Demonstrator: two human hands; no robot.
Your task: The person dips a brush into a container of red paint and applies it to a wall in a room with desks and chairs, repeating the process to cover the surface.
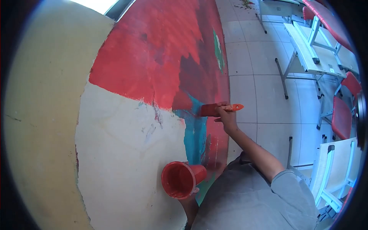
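My right hand (227, 119) is closed around the handle of a wide paintbrush (210, 110). Its orange handle end sticks out past my fingers, and its red-coated bristles touch the wall (126, 122) at the edge of a blue patch (196, 134). Lower down, a red bucket (178, 180) with red paint inside is tilted so that its mouth faces me. My left hand (196, 190) grips the bucket at its side; most of that hand is hidden behind it. Fresh red paint (138, 57) covers the upper wall, with darker red areas beside the blue patch.
White tiled floor (245, 88) runs along the wall's foot. On the right stand white desks (303, 42) with metal legs, red chairs (341, 117) among them, one upturned on a desk. Debris (244, 4) lies on the far floor. A bright opening (96, 4) shows at upper left.
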